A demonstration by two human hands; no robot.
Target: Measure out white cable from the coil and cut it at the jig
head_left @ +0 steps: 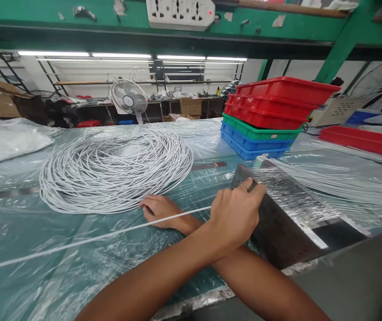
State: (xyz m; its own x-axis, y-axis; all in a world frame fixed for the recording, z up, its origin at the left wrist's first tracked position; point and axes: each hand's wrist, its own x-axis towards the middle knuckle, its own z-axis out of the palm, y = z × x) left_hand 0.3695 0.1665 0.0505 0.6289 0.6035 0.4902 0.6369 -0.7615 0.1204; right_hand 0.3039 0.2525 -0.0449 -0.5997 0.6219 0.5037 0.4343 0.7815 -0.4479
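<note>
One white cable in closed left hand, right hand half-curled beside coil

Cropped at left, the white cable vanishes at the left hand.

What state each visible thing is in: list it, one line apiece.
White cable: stretched nearly straight
White coil: loosely wound, lying flat
Left hand: closed on white cable
Right hand: loosely curled beside white coil
Dark block: partly film-covered
Crates: stacked
Power strip: red light lit
Tube lights: on
Fan: cannot tell whether spinning
</note>
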